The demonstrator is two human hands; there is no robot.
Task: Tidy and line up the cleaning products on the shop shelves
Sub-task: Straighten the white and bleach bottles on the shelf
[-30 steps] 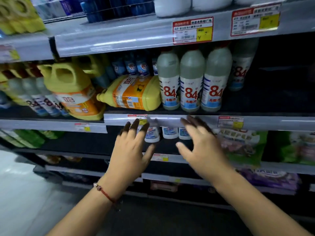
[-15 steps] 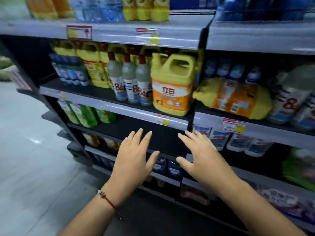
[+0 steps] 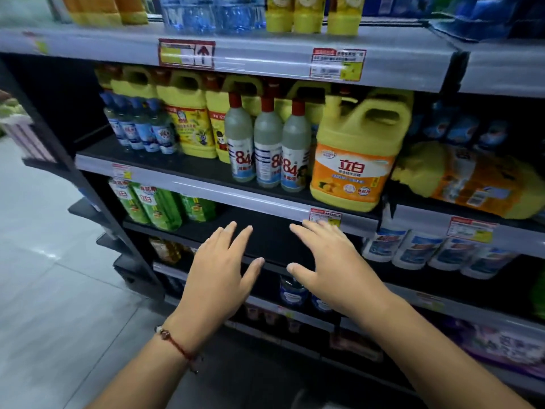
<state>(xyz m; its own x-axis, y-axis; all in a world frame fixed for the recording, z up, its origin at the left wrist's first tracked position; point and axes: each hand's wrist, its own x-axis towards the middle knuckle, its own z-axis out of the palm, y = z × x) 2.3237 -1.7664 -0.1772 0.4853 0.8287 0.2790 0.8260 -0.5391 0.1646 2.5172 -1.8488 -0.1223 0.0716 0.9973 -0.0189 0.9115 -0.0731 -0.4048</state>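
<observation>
My left hand and my right hand hover palm down in front of the shelves, fingers straight, holding nothing. Above them on the middle shelf stands a big yellow detergent jug with an orange label. Left of it stand three grey "84" disinfectant bottles with red caps. Another yellow jug lies on its side to the right. Further left are more yellow jugs and small blue-capped bottles.
Green refill pouches sit on the shelf below at left, white bottles below at right. The top shelf carries yellow and blue bottles. Grey tiled floor lies to the left of the shelf unit.
My view has swung left along the shelves; the "84" bottles and upright jug now sit centre. Both hands stay open, drifting slightly apart and holding nothing.
</observation>
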